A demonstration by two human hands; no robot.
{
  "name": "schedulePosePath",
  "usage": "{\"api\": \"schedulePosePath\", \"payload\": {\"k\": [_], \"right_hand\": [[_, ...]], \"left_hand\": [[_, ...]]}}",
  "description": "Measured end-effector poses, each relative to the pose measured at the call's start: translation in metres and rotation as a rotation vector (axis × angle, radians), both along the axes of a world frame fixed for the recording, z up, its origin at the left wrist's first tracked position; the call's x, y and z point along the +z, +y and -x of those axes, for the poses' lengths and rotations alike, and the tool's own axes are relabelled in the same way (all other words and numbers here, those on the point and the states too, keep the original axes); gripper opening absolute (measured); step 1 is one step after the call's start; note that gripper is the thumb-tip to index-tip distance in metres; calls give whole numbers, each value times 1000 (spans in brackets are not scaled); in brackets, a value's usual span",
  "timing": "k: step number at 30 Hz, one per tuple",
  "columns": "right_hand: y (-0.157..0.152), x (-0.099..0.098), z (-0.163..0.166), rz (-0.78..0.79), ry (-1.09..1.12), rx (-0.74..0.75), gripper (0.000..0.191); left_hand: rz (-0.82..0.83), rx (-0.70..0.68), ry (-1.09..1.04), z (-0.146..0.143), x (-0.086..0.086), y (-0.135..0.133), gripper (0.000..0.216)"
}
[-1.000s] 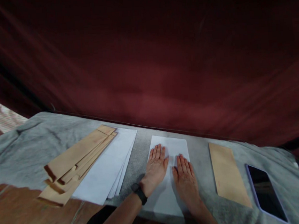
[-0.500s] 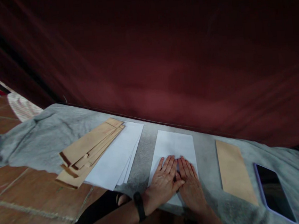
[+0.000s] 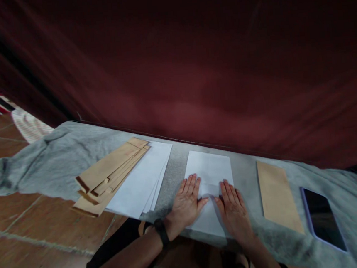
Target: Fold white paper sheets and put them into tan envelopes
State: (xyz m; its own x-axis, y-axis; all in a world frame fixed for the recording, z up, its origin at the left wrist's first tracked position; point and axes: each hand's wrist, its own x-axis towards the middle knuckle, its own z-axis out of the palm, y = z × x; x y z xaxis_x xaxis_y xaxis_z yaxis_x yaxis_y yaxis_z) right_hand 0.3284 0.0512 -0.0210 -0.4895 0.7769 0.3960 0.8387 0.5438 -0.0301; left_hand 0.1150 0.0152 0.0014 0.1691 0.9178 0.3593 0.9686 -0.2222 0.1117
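Observation:
A white sheet of paper (image 3: 208,164) lies flat on the grey cloth in front of me. On its left edge rests my left hand (image 3: 187,202), palm down, fingers stretched out and thumb pointing inward. My right hand (image 3: 234,212) lies flat along the right edge in the same way, its thumb towards the other. A strip of bare paper shows between the two hands. Left of the sheet is a stack of white papers (image 3: 139,187), partly covered by several brown paper envelopes (image 3: 112,164). A single brown envelope (image 3: 277,196) lies to the right.
A phone (image 3: 325,219) with a dark screen lies at the far right. Grey cloth (image 3: 61,156) covers the narrow work surface. A dark red fabric wall (image 3: 186,79) rises along the back edge. Brown floor tiles (image 3: 38,246) show at the lower left.
My hands have moved apart from the middle of the sheet towards its two side edges. The view has shifted slightly; the envelopes and phone have stayed put.

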Motion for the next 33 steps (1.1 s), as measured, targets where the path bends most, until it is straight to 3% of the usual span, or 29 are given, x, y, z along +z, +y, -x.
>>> {"api": "schedulePosePath", "payload": {"k": [6, 13, 22, 28, 33], "right_hand": [[1, -3, -13, -1, 48, -51, 57], [9, 1, -15, 21, 81, -163, 63], [23, 15, 40, 210, 154, -11, 54], [51, 14, 41, 216, 51, -47, 52], [62, 17, 40, 222, 25, -74, 50]], "left_hand": [[49, 88, -6, 7, -3, 3, 71], [103, 211, -19, 7, 8, 21, 62], [186, -115, -73, -20, 11, 59, 51], [203, -80, -77, -14, 13, 84, 51], [181, 27, -95, -14, 7, 98, 51]]}}
